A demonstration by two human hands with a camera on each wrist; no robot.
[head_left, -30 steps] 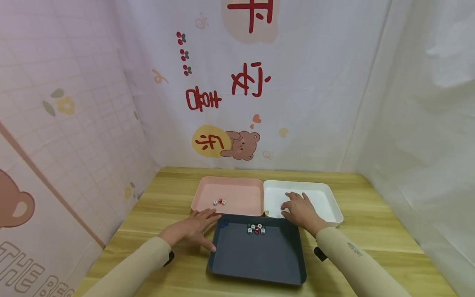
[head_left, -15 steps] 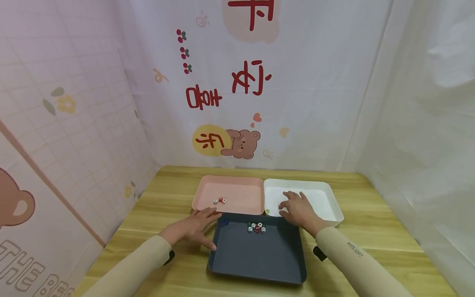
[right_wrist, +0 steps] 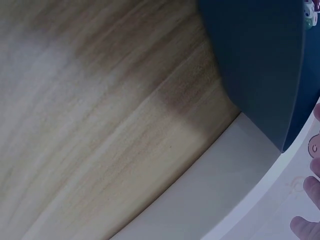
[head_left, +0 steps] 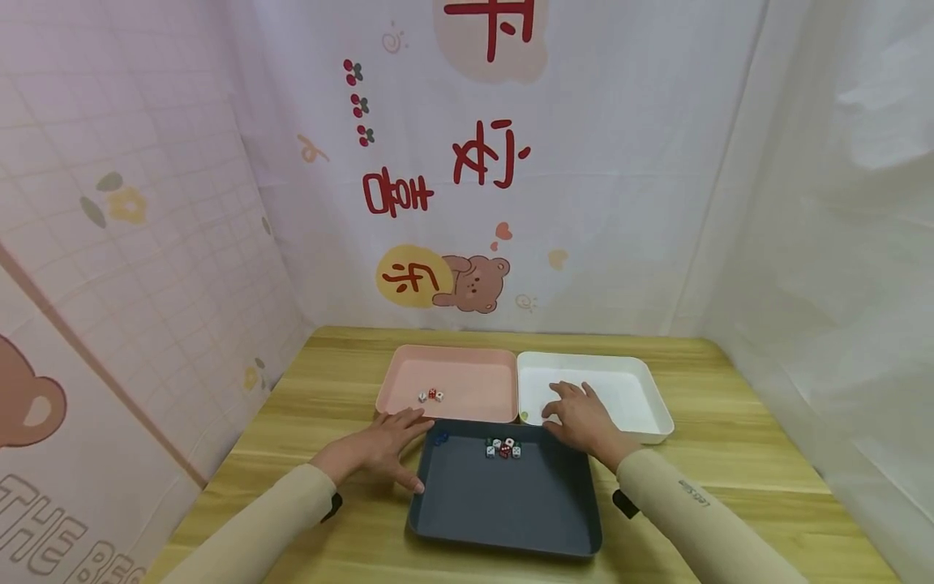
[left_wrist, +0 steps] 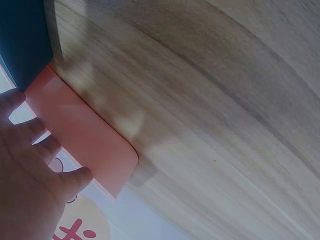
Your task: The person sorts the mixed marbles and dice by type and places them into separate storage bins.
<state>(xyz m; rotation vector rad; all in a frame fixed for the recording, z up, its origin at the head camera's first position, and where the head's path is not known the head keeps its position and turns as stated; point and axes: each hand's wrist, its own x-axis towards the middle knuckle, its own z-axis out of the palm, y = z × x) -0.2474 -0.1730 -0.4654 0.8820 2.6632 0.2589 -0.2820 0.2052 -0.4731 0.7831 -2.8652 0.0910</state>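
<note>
Your right sleeve (head_left: pixel 674 496) is showing "Let's Slim", while your left hand (head_left: pixel 375 448) is holding nothing, fingers spread beside the dark tray's (head_left: pixel 511 511) left edge. Dice (head_left: pixel 506 448) are sitting by that tray's far edge and the pink tray's (head_left: pixel 474 373) near edge. Your right hand (head_left: pixel 581 419) is hovering over the white tray's (head_left: pixel 627 393) near edge, whether gripping anything I can't tell, with red characters (head_left: pixel 481 154) showing beyond.

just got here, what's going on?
Someone is working with three trays of dice. The left hand is spread at the left side of the dark tray; the right hand is over the near part of the white tray. No held piece is visible. The dark tray has a dice cluster and blue pieces, the pink tray three dice, the white one a greenish piece.
</note>
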